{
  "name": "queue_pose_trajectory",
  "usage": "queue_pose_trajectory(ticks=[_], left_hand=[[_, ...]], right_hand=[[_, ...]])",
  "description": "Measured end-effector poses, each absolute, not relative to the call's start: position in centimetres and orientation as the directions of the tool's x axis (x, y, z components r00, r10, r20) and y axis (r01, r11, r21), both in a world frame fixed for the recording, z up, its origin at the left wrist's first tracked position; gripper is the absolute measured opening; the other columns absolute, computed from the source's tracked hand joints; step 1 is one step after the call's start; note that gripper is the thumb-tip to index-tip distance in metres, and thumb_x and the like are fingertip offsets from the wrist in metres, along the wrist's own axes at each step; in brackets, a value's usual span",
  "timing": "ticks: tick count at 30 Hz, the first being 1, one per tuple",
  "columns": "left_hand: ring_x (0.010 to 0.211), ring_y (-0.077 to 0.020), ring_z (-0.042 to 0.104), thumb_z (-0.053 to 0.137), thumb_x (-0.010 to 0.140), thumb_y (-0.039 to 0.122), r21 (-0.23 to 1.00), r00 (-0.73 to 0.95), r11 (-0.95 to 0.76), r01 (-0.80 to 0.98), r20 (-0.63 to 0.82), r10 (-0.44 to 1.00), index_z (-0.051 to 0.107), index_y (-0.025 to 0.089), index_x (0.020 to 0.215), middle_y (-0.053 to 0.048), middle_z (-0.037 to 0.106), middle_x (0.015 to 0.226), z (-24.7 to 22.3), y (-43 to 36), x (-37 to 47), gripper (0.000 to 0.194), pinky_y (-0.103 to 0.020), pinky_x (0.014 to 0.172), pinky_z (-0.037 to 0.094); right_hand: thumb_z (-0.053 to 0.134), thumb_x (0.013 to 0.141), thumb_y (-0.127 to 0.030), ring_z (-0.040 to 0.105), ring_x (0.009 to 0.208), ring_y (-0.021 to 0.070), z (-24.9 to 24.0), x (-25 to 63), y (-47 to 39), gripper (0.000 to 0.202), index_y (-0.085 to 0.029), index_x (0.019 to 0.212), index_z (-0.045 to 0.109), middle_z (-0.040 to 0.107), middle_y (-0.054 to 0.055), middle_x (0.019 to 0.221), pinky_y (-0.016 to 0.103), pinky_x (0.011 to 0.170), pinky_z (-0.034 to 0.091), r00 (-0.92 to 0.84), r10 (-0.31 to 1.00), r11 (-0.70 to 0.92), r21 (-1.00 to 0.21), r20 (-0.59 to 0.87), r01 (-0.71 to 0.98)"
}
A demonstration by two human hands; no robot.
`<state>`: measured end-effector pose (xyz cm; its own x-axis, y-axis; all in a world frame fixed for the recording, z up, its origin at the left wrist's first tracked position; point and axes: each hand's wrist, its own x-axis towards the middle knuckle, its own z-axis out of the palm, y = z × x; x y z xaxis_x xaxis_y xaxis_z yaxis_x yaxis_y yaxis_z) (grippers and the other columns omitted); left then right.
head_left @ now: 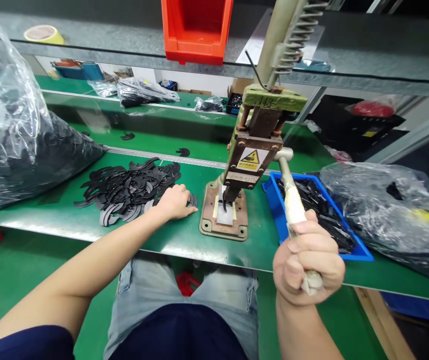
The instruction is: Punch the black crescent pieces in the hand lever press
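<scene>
My right hand (310, 260) is wrapped round the pale, tape-covered lever (292, 197) of a green hand press (250, 155). Under the press head, a small black part (223, 203) rests on a white pad (225, 215) on the metal base (207, 220). To the left of the base, my left hand (176, 202) is at the right edge of a heap of curved black pieces (127, 187). Its fingers are bent down over a curved piece (192, 200), and whether they grip it is hidden.
A blue tray (276, 210) of black parts stands right of the press, beside a clear plastic bag (394, 215). Another filled bag (22, 135) is at the left. An orange bin (197, 52) and a tape roll (44, 34) sit on the shelf above.
</scene>
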<state>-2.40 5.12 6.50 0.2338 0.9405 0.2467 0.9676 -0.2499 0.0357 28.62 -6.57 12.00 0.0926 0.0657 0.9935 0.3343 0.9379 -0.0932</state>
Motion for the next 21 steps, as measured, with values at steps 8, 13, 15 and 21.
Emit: queue_pose_trajectory(ticks=[8,13,15,21], left_hand=[[0.078,-0.0222,0.069,0.064,0.095,0.034,0.622,0.152,-0.292,0.727,0.268,0.951,0.048,0.024,0.073,-0.004,0.067,0.076,6.1,5.1,-0.8,0.028,-0.032,0.071,0.05],[0.058,-0.0146,0.062,0.08,0.083,0.043,0.946,0.17,-0.13,0.298,0.081,0.982,0.047,0.023,0.07,0.003,0.062,0.059,6.0,5.5,-0.5,0.041,-0.023,0.056,0.042],[0.057,-0.0127,0.06,0.085,0.079,0.049,0.958,0.174,-0.157,0.239,0.117,0.978,0.055,0.02,0.073,0.004,0.062,0.059,6.2,5.7,-0.4,0.042,-0.022,0.056,0.041],[0.05,-0.0115,0.063,0.095,0.074,0.037,0.997,0.11,-0.083,-0.005,0.083,0.99,0.057,0.018,0.093,0.004,0.068,0.062,7.3,6.0,1.1,0.047,-0.022,0.054,0.048]], right_hand=[[0.07,0.089,-0.032,0.066,0.09,0.0203,12.1,28.3,-6.8,0.024,-0.023,0.074,0.055,0.057,-0.001,0.076,0.062,0.114,0.052,0.118,0.081,0.935,-0.117,0.99,0.334],[0.071,0.088,-0.034,0.065,0.089,0.0209,12.1,27.8,-6.4,0.026,-0.025,0.073,0.053,0.054,-0.001,0.073,0.063,0.114,0.051,0.163,0.049,0.94,-0.1,0.985,0.326],[0.07,0.089,-0.034,0.065,0.088,0.0212,12.1,27.8,-6.4,0.025,-0.025,0.073,0.053,0.054,-0.001,0.074,0.065,0.113,0.051,0.155,0.052,0.936,-0.102,0.987,0.337],[0.069,0.09,-0.036,0.065,0.088,0.0216,12.1,27.9,-6.6,0.026,-0.025,0.074,0.052,0.053,-0.001,0.074,0.067,0.113,0.052,0.143,0.056,0.929,-0.104,0.988,0.356]])
